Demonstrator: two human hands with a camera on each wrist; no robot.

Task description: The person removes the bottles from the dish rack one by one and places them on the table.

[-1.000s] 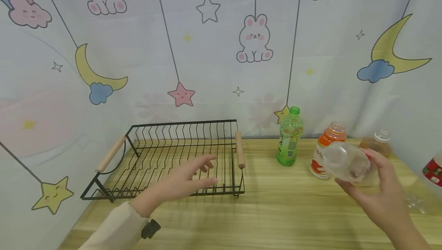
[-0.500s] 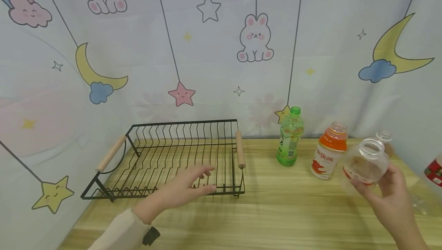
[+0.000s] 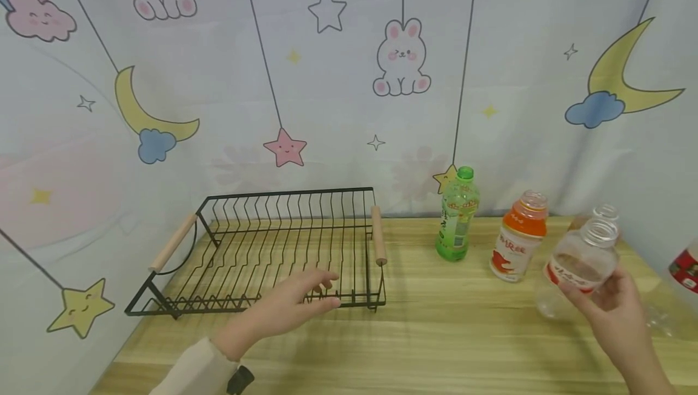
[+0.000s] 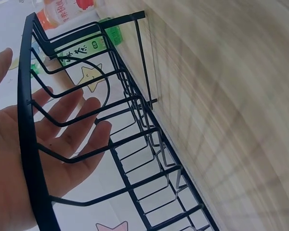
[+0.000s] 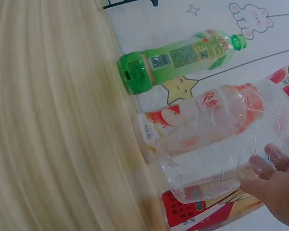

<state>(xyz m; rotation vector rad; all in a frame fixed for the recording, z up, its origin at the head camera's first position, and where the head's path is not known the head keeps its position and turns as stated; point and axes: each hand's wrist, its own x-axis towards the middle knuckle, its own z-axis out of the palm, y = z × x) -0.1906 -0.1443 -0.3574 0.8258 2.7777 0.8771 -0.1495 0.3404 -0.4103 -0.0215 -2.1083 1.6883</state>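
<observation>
My right hand (image 3: 616, 316) grips a clear plastic bottle (image 3: 564, 289) around its side. The bottle stands nearly upright, uncapped, with a red and white label on its upper part. I cannot tell whether its base touches the table. In the right wrist view, the transparent body of the bottle (image 5: 207, 163) overlaps a white and orange bottle behind. My left hand (image 3: 294, 298) holds nothing; its fingers are relaxed near the front rim of a black wire dish rack (image 3: 376, 304). In the left wrist view, the fingers (image 4: 89, 144) show behind the rack's wires.
A green bottle (image 3: 457, 231) and an orange-and-white bottle (image 3: 518, 240) stand uncapped on the wooden table (image 3: 436, 346). Behind the held bottle, a brownish bottle (image 3: 604, 214) is partly hidden. Another bottle with a red label (image 3: 686, 269) is cut off at the right edge. A patterned curtain (image 3: 338, 92) hangs behind.
The bottle in my right hand has turned from tipped sideways to nearly upright and moved a little right and down. My left hand has stayed by the rack, dropping slightly.
</observation>
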